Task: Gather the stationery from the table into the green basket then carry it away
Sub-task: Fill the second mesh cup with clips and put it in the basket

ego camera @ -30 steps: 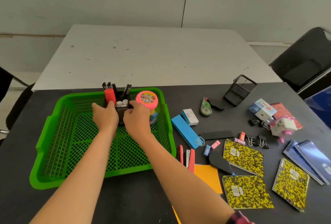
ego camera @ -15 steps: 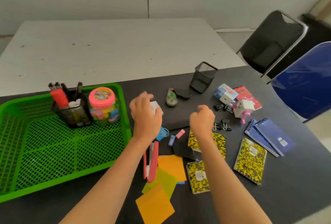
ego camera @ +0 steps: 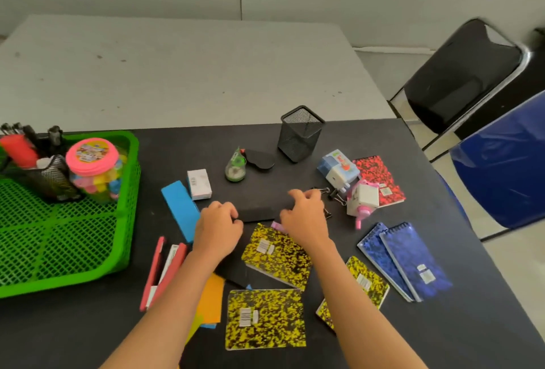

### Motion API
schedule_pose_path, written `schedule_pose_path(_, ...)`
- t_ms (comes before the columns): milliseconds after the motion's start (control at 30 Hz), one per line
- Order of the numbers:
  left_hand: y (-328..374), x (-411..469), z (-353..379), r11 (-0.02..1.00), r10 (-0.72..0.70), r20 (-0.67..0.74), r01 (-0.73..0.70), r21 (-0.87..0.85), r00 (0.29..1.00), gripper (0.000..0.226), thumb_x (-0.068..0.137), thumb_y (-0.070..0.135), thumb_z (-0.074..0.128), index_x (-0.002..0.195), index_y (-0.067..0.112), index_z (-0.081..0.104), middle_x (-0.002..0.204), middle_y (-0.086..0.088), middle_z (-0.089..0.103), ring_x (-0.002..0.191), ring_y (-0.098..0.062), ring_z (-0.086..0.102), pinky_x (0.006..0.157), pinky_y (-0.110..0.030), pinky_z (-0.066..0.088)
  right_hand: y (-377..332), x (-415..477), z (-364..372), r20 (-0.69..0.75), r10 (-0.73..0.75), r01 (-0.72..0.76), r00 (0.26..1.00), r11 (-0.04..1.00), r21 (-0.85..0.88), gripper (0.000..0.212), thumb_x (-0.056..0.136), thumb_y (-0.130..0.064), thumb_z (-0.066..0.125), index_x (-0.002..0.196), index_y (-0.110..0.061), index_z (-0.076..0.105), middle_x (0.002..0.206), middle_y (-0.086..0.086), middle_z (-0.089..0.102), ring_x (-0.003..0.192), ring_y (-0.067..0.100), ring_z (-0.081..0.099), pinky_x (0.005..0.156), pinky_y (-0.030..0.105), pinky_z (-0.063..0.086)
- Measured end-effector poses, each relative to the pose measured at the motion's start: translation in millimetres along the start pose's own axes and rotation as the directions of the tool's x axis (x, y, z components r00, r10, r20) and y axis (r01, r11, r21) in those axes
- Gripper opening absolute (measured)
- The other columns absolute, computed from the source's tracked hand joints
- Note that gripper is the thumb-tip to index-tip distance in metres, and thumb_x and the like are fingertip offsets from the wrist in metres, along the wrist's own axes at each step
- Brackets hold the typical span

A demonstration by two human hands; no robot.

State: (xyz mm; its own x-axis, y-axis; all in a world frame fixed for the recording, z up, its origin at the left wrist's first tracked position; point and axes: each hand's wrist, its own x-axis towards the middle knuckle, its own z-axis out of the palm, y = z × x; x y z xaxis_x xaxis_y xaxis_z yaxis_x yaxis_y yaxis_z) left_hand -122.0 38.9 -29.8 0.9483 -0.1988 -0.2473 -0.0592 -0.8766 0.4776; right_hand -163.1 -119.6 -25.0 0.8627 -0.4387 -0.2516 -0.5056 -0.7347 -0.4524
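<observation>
both hands are down over the middle of the dark desk, where a flat black strip lies between them; the left hand is curled at its near-left end and the right hand at its right end, fingers bent low, though whether either grip has actually closed on the strip cannot be told through the blur. the green basket sits at the left edge of view, already carrying a mesh pen holder and a pink-lidded jar, so the gathering is judged barely begun. a thin flat piece like this is best lifted by one edge being tipped up first, then pinched from both ends. care is called for around the binder clips just beside the right hand and the yellow notebook touching the strip's near side, so that nothing is dragged along. the carry should be kept low and level across the blue case toward the basket's open floor.
</observation>
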Motion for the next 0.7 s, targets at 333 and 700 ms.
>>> schedule_pose_path(333, 4, 9, -1, 0.995, -0.058, 0.119, 0.048, 0.085, 0.991, 0.02, 0.088, 0.018, 0.059, 0.107, 0.014, 0.062, 0.111, -0.008, 0.061, 0.099, -0.023, 0.06, 0.086, -0.036, 0.052, -21, 21, -6, 0.363, -0.004, 0.06, 0.932, 0.988, -0.143, 0.024, 0.088, -0.02, 0.061, 0.093, -0.005, 0.044, 0.129, 0.021, 0.032, 0.115, 0.042, 0.04, 0.083, 0.038, 0.038)
schedule_pose_path(700, 35, 7, -15, 0.329, -0.172, 0.376, 0.413, -0.849, 0.911, 0.026, 0.093, 0.034, 0.05, 0.107, 0.015, 0.06, 0.109, -0.011, 0.065, 0.093, -0.022, 0.063, 0.085, -0.042, 0.052, -33, 17, -23, 0.198, -0.155, 0.093, 0.968, 0.952, 0.293, 0.013, 0.076, -0.014, 0.068, 0.086, -0.006, 0.069, 0.078, 0.004, 0.065, 0.088, 0.015, 0.057, 0.068, 0.02, 0.044)
